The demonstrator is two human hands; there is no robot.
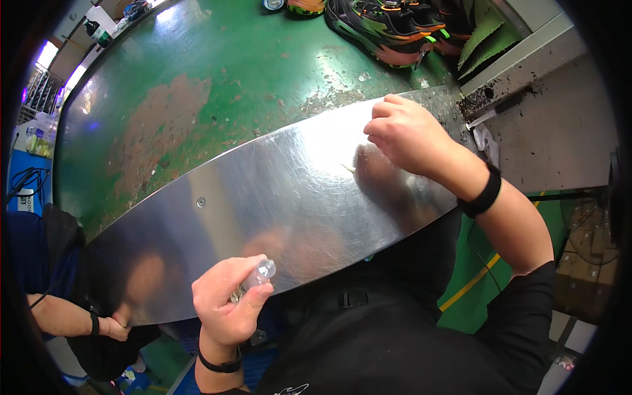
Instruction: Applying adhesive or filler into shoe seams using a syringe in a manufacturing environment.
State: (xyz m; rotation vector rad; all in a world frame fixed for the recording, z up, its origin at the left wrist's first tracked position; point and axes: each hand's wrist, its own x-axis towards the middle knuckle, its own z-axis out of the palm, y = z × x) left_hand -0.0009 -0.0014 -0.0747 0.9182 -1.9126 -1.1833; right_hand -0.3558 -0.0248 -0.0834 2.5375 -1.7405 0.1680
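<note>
Near the front edge of a shiny metal plate (276,191), my left hand (224,303) is wrapped round a small clear plastic bottle or tube (266,268). Its rounded see-through end points up between thumb and fingers; the rest is hidden in the palm. My right hand (411,135) is closed over the right part of the plate, fingertips curled together near its far edge. Whatever these fingers may hold does not show. A thin pale sliver (348,168) lies on the plate left of this hand. A small round screw-like fitting (201,202) sits further left.
The plate lies along a worn green tabletop (263,85). Black, green and orange sports shoes (388,33) stand at the back right. A slim white-handled tool (484,119) lies beside the right-hand metal ledge. Another person's hand (117,322) is at the plate's left end.
</note>
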